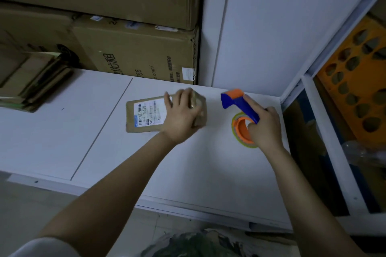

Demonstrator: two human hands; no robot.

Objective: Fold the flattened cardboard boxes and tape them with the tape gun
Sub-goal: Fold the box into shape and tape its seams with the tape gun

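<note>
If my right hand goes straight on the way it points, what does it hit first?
The right hand, gripping the tape gun, likely meets the big cardboard box by the wall; depth unclear.

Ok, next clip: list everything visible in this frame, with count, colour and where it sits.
small cardboard box: one, brown with a white label, mid-table
tape gun: one, blue and orange, right of the box
tape roll: one, yellowish on an orange hub, on the gun
flattened cardboard stack: one pile, brown, table's far left
large cardboard boxes: at least three, brown, stacked behind the table
table: one, white
perforated panel: one, orange, far right
left hand: grips the small box's far end
right hand: holds the tape gun
</note>
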